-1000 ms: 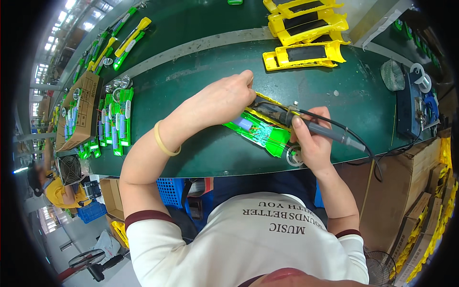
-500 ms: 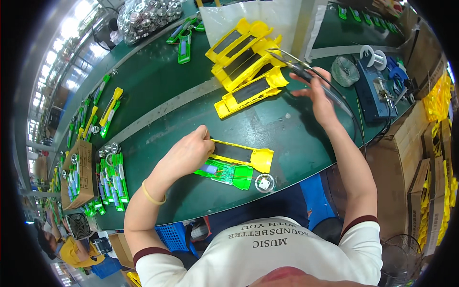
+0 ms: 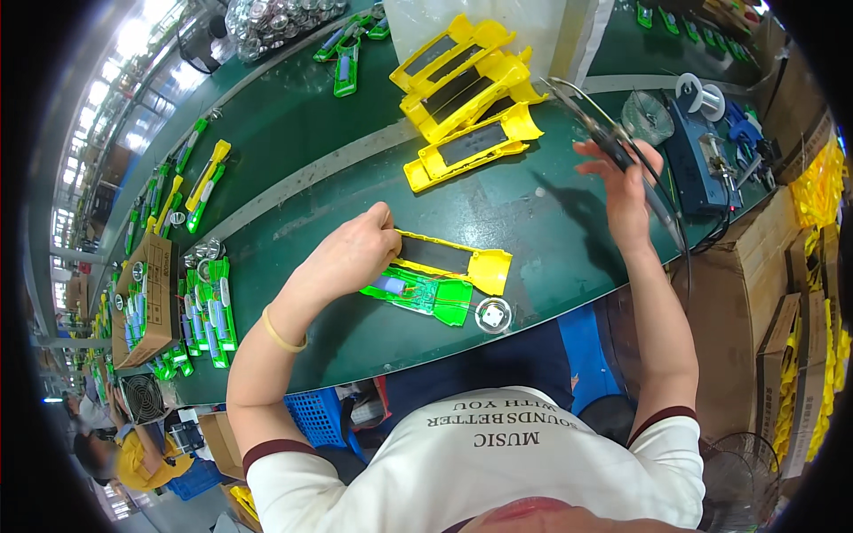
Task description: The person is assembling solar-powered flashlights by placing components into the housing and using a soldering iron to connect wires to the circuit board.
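Note:
My left hand is closed on the left end of a yellow plastic shell with a dark panel set in it. Right below that shell lies a green shell containing a circuit board, a blue battery cell and thin wires. A round silver part lies at the wires' right end. Raised above the right side of the bench, my right hand grips a black-handled soldering iron, its tip pointing away to the upper left. Part of the handle is hidden by my fingers.
Several yellow shells are stacked at the back middle. A blue soldering station and a solder wire spool stand at the right. On the left are green assemblies and a cardboard box. A bag of round metal parts sits far back.
My right hand has moved right and nearer with the soldering iron, away from the stacked yellow shells. My left hand stays at the yellow shell's end. The whole view has shifted slightly.

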